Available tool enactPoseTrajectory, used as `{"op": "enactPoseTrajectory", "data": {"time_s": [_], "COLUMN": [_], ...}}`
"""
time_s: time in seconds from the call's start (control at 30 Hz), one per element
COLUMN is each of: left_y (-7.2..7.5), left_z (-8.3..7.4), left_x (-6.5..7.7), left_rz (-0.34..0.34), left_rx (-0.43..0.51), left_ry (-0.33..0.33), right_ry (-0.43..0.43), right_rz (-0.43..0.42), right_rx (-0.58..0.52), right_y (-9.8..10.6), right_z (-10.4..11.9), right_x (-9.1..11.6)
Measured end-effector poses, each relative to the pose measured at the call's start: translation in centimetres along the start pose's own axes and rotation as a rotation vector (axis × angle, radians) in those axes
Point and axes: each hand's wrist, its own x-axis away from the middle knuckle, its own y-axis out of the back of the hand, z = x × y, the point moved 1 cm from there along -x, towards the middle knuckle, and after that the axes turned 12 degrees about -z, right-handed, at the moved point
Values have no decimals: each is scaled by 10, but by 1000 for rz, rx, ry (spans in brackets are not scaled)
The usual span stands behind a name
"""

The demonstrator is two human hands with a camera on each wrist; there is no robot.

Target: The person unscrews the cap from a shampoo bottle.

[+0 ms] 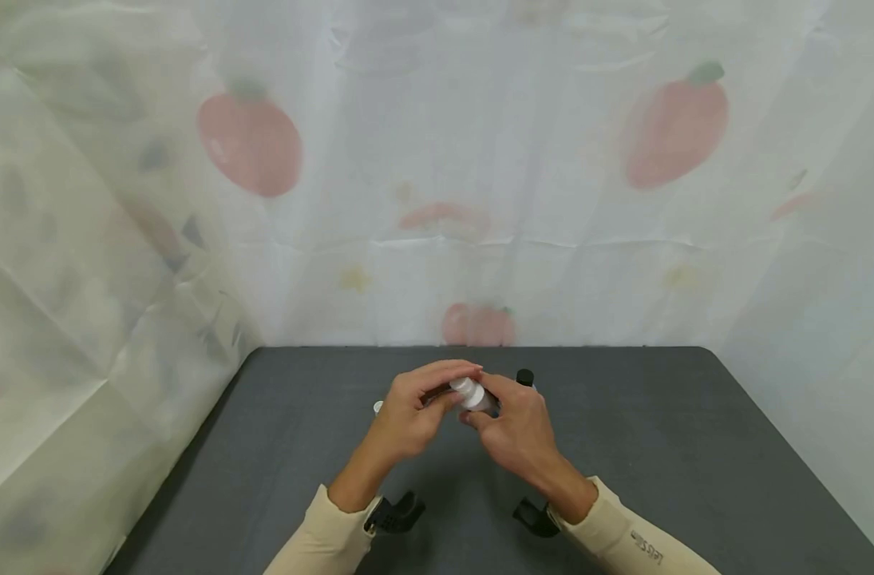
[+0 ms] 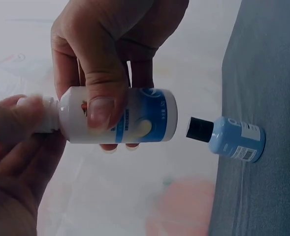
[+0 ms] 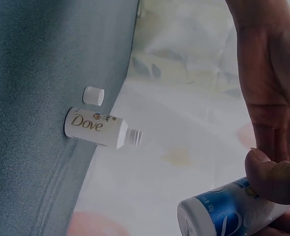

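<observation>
Over the desk (image 1: 666, 479), your right hand (image 1: 519, 419) grips the white-and-blue bottle (image 2: 157, 114) by its body; your left hand (image 1: 411, 411) pinches its top. Nearby stand a blue bottle (image 2: 238, 140) and an uncapped white bottle (image 3: 93, 128), a loose cap (image 3: 93, 96) just beside it. You seem to be working the held bottle's closure, though loosening or tightening can't be told; next, steady the body and turn only the top.

In the head view, the right hand (image 1: 520, 423) hides most of the blue bottle (image 2: 231, 139) towards the far edge of the table (image 1: 659, 463), whose near edge is cut off. The left hand (image 1: 408, 411), thumb blurred, partly covers the white bottle's (image 2: 154, 123) top.
</observation>
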Motion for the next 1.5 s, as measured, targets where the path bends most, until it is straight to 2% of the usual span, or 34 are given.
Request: {"op": "enactPoseTrajectory", "data": {"time_s": [0.17,0.27,0.4,0.5,0.63,0.77,0.9,1.03,1.13,1.33,1.5], "left_y": [-2,-3,-3,-2,-3,-3,-1,-1,-2,-3,-2], "left_z": [2,4,2,0,0,-2,-4,-2,-1,-1,2], "left_x": [-1,1,2,2,1,2,2,1,1,4,6], "left_rz": [-91,-72,-46,-88,-145,-111,-67,-114,-142,-95,-108], "left_rx": [-65,-20,35,0,-16,43,28,-14,11,77,26], "left_ry": [-22,-37,28,67,72,89,93,72,57,57,14], "right_ry": [20,19,-3,-10,-6,-17,-35,-24,-18,-32,-40], "right_rz": [1,3,-1,6,21,14,19,24,19,18,32], "right_rx": [5,0,-7,-13,-23,-18,-8,-12,-21,-13,-20], "right_y": [0,0,1,1,1,2,3,3,2,2,2], "right_z": [1,0,0,0,1,1,1,1,1,1,0], "right_x": [0,0,-1,0,0,-1,-2,0,0,-1,1]}}
